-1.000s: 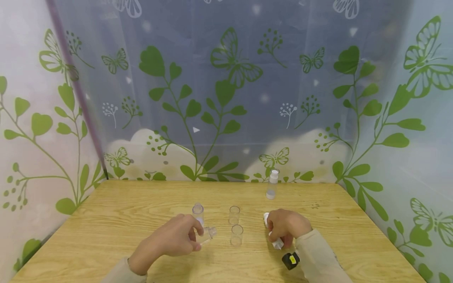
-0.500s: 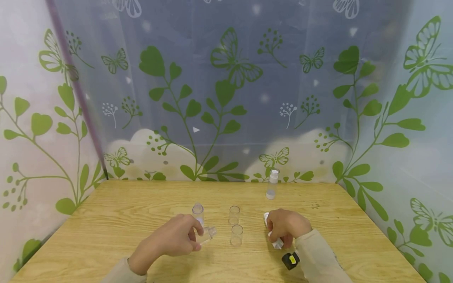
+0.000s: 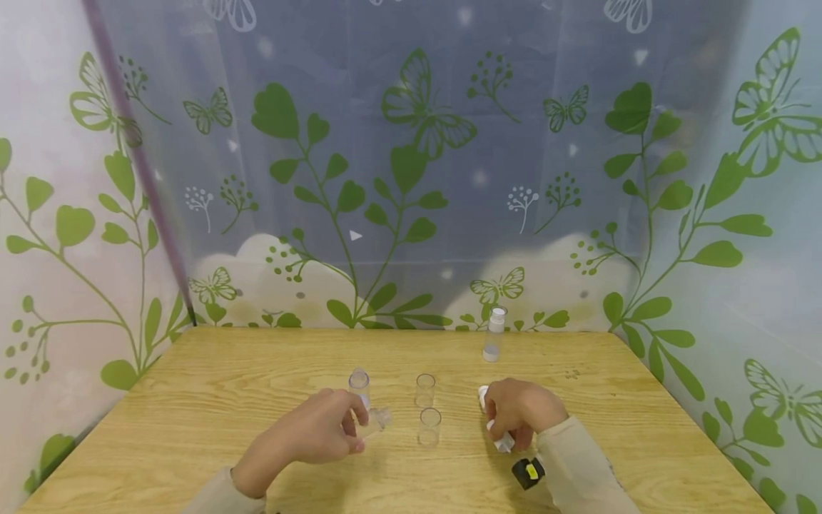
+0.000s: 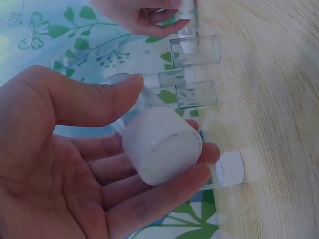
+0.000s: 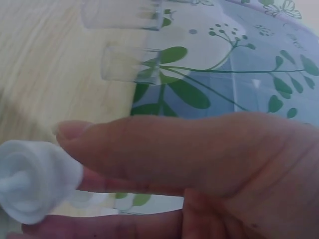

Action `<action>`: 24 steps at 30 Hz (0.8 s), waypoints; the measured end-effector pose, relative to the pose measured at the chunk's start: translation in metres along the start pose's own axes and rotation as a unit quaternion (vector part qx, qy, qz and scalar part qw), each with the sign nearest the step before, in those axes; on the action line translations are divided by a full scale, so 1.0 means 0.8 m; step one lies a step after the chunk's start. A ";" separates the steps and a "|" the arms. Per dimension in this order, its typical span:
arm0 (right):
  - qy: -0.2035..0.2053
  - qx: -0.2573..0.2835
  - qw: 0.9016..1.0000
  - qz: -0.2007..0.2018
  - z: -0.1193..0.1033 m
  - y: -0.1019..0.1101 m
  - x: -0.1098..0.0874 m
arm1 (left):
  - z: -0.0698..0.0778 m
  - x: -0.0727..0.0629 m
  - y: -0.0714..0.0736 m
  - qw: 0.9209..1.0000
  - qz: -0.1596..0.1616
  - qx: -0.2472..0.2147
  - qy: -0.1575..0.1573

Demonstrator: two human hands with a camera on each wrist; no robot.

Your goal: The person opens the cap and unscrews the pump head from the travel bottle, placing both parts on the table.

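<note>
My left hand [image 3: 321, 428] holds a clear small bottle [image 3: 377, 421] tilted over the table, its neck pointing right. In the left wrist view the bottle's white base [image 4: 162, 144] faces the camera, with the thumb on the clear wall and the fingers beneath. Over on the right, my right hand [image 3: 523, 410] pinches a white pump head [image 5: 37, 181] between thumb and fingers, its underside and stem showing in the right wrist view. Beyond that hand's fingertips lies another white piece [image 3: 483, 398], partly hidden. Behind the left hand stands a second clear bottle [image 3: 359, 382] with no pump on it.
Two clear caps [image 3: 425, 391] stand one behind the other between the hands on the wooden table [image 3: 257, 364]. A bottle with a white pump [image 3: 494, 335] stands at the back right. A patterned curtain [image 3: 359, 178] encloses the table's back and sides.
</note>
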State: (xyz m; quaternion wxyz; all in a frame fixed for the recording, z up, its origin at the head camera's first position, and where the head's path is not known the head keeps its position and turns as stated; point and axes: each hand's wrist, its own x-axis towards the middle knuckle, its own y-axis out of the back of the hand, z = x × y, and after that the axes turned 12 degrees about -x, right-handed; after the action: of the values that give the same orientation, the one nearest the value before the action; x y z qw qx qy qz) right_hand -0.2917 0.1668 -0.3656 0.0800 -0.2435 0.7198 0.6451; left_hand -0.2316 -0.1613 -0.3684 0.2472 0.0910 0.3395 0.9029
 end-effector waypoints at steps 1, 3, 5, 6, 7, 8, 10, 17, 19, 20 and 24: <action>-0.003 -0.001 1.000 0.004 -0.001 0.001 -0.003 | -0.001 0.000 0.000 1.000 0.000 -0.002 -0.001; -0.010 -0.006 1.000 0.010 -0.002 0.005 -0.008 | -0.003 0.000 0.001 1.000 0.000 -0.007 -0.006; -0.015 -0.008 1.000 0.016 -0.002 0.009 -0.013 | -0.004 0.000 0.002 1.000 0.000 -0.015 -0.008; -0.015 -0.009 1.000 0.019 -0.003 0.010 -0.016 | -0.005 0.001 0.002 1.000 0.000 -0.016 -0.012; -0.015 -0.010 1.000 0.021 -0.003 0.011 -0.017 | -0.007 0.002 0.002 1.000 0.000 -0.019 -0.014; -0.015 -0.011 1.000 0.020 -0.003 0.012 -0.018 | -0.008 0.003 0.003 1.000 0.001 -0.021 -0.016; -0.013 -0.011 1.000 0.022 -0.002 0.013 -0.019 | -0.013 0.005 0.003 0.999 0.007 -0.023 -0.021; -0.002 -0.015 1.000 0.020 -0.001 0.015 -0.018 | -0.028 0.010 0.004 0.998 0.026 -0.035 -0.034; 0.001 -0.019 1.000 0.019 -0.001 0.016 -0.018 | -0.030 0.010 0.004 0.999 0.028 -0.037 -0.028; 0.003 -0.020 1.000 0.018 -0.001 0.016 -0.017 | -0.031 0.011 0.004 0.999 0.030 -0.035 -0.025; 0.009 -0.022 1.000 0.012 -0.002 0.017 -0.017 | -0.036 0.013 0.003 0.999 0.036 -0.033 -0.012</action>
State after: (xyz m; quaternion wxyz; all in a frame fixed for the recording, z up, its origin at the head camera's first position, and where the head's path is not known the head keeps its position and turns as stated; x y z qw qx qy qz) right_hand -0.2855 0.1695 -0.3474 0.0605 -0.2423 0.7090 0.6595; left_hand -0.2510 -0.1745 -0.3884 0.2216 0.1055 0.3032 0.9208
